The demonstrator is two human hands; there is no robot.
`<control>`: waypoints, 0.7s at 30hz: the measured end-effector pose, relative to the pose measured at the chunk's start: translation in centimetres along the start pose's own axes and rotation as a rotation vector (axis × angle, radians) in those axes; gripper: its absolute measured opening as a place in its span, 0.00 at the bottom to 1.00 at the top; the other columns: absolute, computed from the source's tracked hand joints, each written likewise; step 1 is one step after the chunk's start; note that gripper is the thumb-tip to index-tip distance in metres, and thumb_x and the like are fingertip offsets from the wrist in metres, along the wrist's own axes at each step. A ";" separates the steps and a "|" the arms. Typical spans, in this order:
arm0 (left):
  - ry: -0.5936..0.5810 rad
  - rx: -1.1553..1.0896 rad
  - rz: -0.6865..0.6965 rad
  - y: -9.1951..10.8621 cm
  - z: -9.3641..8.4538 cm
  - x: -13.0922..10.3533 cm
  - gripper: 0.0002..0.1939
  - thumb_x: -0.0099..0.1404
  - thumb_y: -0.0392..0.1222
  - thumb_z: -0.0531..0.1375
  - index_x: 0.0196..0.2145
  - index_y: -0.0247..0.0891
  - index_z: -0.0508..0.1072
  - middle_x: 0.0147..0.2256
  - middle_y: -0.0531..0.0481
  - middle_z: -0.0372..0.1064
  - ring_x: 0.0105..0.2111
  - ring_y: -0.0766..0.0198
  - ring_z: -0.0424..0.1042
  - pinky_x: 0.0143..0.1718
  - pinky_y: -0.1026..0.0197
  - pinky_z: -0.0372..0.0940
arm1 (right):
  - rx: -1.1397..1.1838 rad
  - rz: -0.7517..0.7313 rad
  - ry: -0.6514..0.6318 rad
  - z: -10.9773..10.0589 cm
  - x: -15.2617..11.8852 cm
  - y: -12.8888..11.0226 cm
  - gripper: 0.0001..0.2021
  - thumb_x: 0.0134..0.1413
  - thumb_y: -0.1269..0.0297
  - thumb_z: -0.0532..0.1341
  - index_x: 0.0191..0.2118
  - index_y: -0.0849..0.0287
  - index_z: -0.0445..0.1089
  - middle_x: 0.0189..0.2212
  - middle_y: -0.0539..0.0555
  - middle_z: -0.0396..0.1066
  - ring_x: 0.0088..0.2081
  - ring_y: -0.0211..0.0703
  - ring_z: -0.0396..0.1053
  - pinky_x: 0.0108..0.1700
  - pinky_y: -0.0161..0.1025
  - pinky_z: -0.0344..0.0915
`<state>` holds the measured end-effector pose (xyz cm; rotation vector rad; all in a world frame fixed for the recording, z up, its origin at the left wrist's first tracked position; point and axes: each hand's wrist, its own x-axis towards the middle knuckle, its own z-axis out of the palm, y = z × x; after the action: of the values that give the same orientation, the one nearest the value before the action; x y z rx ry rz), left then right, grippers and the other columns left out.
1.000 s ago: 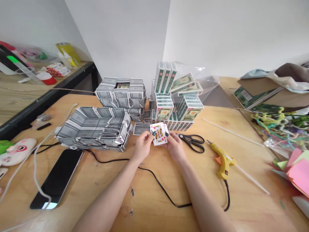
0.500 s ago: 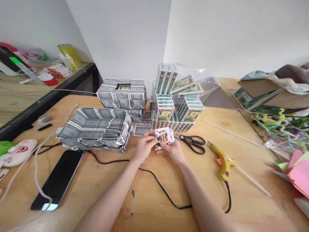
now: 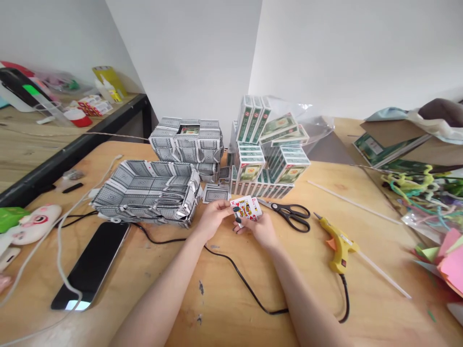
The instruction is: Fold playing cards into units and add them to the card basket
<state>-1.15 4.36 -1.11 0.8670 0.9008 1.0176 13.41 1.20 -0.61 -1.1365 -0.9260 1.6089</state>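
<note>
Face-up playing cards (image 3: 246,209), a king of hearts on top, are held between both hands above the table. My left hand (image 3: 215,217) pinches their left edge between thumb and fingers. My right hand (image 3: 259,228) grips them from the lower right, thumb on the face. Just behind lies a small pile of face-down cards (image 3: 216,193). To the left sits an open box made of folded cards (image 3: 141,185), with loose folded pieces inside its right end. Behind it stands another folded-card structure (image 3: 188,144).
Stacked card packs (image 3: 249,168) stand behind my hands. Black scissors (image 3: 292,215) and a yellow glue gun (image 3: 340,243) lie to the right, a phone (image 3: 92,265) to the left. A black cable (image 3: 238,274) crosses beneath my forearms.
The whole view has shifted slightly, so things appear a little further right. My left hand has moved slightly left relative to the cards, and the cards are tilted a little more.
</note>
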 end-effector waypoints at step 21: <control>0.130 0.154 0.040 -0.1 0.7 -0.2 0.12 0.43 0.41 0.63 0.15 0.34 0.62 0.18 0.56 0.59 0.22 0.69 0.59 0.26 0.66 0.53 | -0.063 -0.003 0.002 0.1 0.0 -0.1 0.10 0.35 0.61 0.66 0.24 0.61 0.69 0.17 0.51 0.70 0.17 0.41 0.68 0.17 0.36 0.66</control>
<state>-0.52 4.04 -0.87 0.9595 1.0867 1.0586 13.37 1.22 -0.52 -1.1791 -0.9825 1.5854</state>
